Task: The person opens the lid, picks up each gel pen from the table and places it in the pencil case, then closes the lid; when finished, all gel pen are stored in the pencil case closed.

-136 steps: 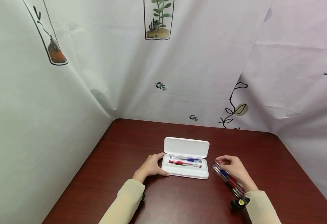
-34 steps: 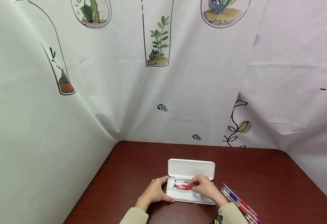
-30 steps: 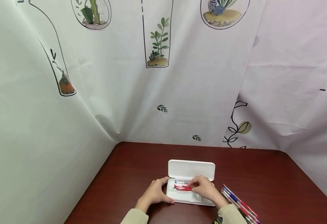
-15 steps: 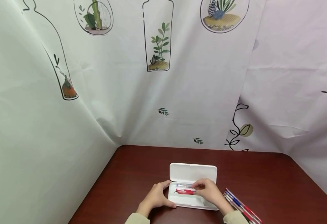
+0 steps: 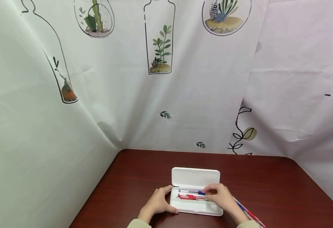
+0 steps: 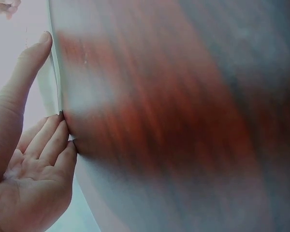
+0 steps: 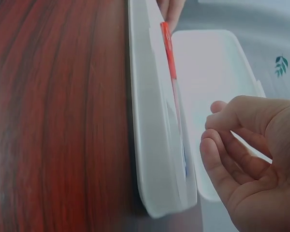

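Observation:
A white pencil case lies with its lid up on the table. Inside it are a blue pen and, in front, red pens lying close together. My left hand holds the case's left end, thumb at the front edge and fingers at the back corner. Over the right ends of the pens is my right hand. In the right wrist view, that right hand has loosely bent fingers with nothing between them, just above the case.
Loose pens with red and blue parts lie right of the case, partly hidden by the right forearm. The dark red table meets a pale patterned cloth at its back and sides.
My right hand moved from the loose pens into the case with a red pen, released it there and shifted slightly right. My left hand stayed on the case. The head view tilted up.

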Action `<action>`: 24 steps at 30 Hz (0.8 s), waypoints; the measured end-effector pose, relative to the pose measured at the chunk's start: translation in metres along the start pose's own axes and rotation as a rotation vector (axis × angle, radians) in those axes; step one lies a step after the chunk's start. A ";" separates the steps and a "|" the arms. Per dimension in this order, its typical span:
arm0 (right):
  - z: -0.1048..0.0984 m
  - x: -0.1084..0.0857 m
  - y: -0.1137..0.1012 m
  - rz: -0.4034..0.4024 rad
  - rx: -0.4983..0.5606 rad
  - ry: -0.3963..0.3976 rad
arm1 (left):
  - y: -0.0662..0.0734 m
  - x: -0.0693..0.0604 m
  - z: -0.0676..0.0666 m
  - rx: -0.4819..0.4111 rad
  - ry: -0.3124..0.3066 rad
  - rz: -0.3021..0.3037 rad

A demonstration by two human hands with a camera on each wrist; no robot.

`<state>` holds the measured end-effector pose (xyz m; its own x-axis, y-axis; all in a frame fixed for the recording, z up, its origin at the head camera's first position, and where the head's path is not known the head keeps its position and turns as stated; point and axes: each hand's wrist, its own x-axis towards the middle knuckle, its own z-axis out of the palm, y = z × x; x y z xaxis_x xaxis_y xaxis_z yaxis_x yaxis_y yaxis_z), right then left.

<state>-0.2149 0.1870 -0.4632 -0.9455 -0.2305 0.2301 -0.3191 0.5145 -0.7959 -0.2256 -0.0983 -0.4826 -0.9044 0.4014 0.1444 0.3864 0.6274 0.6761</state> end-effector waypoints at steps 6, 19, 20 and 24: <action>-0.014 -0.005 0.005 0.036 -0.037 0.026 | 0.002 0.001 0.000 -0.013 -0.005 -0.005; -0.042 -0.030 0.019 0.152 -0.076 0.065 | -0.004 -0.005 0.005 0.007 -0.003 0.040; -0.045 -0.030 0.020 0.149 -0.085 0.068 | -0.004 -0.004 0.004 0.010 0.000 0.041; -0.056 -0.032 0.022 0.162 -0.124 0.084 | -0.001 0.001 -0.001 0.020 -0.002 0.040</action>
<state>-0.1954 0.2524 -0.4569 -0.9855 -0.0699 0.1547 -0.1633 0.6382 -0.7523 -0.2271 -0.0994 -0.4823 -0.8879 0.4275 0.1699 0.4259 0.6243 0.6548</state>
